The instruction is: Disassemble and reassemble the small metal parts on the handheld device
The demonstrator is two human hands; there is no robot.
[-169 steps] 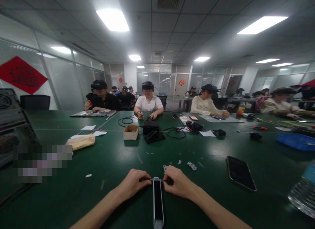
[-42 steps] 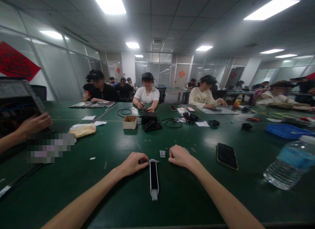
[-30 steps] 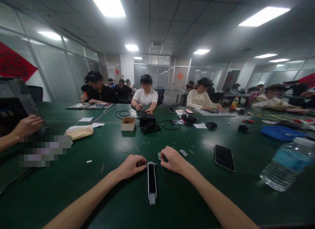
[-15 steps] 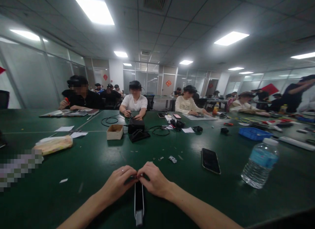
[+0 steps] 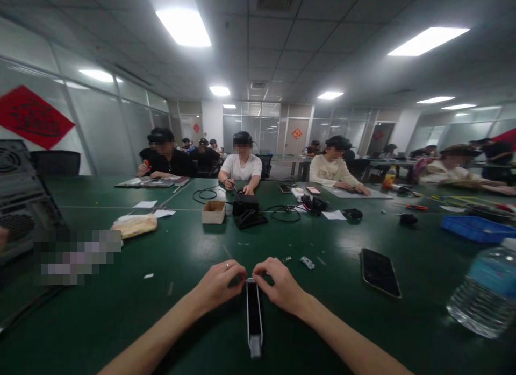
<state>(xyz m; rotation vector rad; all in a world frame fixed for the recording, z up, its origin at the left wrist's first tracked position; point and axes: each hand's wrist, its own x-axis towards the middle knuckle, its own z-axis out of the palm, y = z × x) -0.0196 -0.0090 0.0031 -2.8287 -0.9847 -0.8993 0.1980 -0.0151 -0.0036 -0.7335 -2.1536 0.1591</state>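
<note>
My left hand [image 5: 220,287] and right hand [image 5: 279,284] pinched the black bar [image 5: 253,317] from either side at its far end, the bar lying lengthwise toward me on the desk [image 5: 121,316], both hands steadying it.

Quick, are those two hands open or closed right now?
Left hand: closed on the top end of the black-and-silver bar.
Right hand: closed, same end; grip unclear.

Bare forearms [image 5: 157,340]; a thin ring [image 5: 228,265] on the left hand [image 5: 217,286].
</note>
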